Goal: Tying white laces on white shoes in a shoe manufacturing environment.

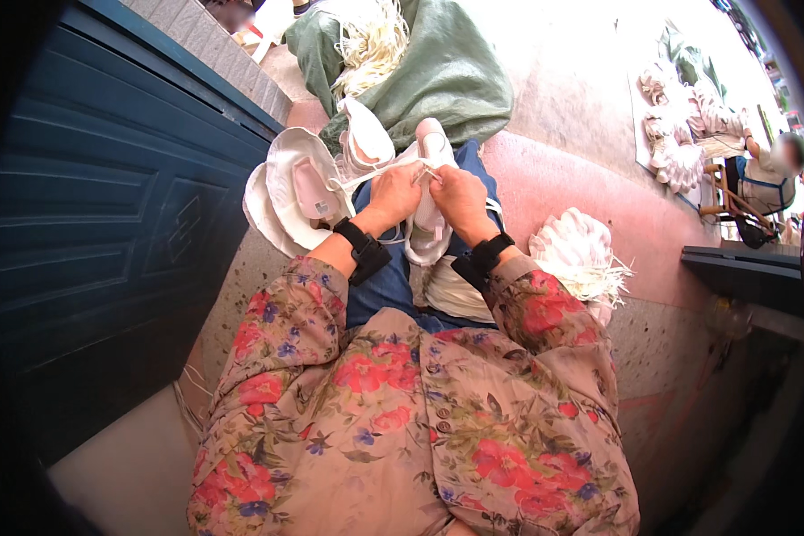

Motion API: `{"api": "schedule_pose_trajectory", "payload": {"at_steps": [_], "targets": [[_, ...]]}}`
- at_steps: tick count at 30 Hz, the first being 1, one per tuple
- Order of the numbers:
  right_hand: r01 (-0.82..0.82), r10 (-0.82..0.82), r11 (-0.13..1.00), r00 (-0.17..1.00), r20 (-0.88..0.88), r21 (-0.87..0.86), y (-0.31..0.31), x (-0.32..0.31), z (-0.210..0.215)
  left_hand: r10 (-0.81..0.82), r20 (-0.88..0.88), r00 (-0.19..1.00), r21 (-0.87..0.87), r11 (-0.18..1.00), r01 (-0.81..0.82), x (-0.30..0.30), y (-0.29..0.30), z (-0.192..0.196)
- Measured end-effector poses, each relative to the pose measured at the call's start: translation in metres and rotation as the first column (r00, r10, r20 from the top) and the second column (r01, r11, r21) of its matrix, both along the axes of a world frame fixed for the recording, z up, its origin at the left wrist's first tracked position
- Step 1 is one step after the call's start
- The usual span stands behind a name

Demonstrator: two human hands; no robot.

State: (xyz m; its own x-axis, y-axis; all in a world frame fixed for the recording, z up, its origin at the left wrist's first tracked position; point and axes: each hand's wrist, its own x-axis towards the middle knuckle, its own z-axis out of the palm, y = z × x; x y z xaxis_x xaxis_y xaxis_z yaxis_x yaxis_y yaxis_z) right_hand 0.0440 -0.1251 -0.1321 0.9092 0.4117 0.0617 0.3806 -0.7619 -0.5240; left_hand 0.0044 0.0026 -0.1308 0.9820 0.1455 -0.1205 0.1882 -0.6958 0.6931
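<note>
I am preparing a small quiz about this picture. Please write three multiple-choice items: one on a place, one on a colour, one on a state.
1. Where does the green sack lie?
A. Beyond the hands, farther from the person
B. Behind the person
C. On the blue door

2. What colour are the bands on both wrists?
A. Red
B. Black
C. Yellow

3. What are the two hands doing?
A. Both rest empty on the knees
B. Both are closed on a white shoe piece and its strip
C. One hand waves in the air

Answers:
1 A, the sack sits above the hands, past the knees.
2 B, the left band and the right band are black.
3 B, the left hand and right hand meet on the white shoe piece.
</note>
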Motion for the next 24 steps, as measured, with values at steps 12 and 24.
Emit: {"api": "schedule_pose_trajectory", "payload": {"at_steps": [12, 24], "targets": [[-0.287, 0.334, 0.933, 0.914, 0.229, -0.216, 0.004, 0.006, -0.007, 0.059, 0.086, 0.995, -0.2, 0.979, -0.041, -0.002, 0.005, -0.015], [-0.217, 0.233, 0.97, 0.957, 0.175, -0.107, -0.005, 0.006, -0.012, 0.029, 0.047, 0.998, 0.028, 0.999, -0.03, -0.006, 0.001, -0.01]]}}
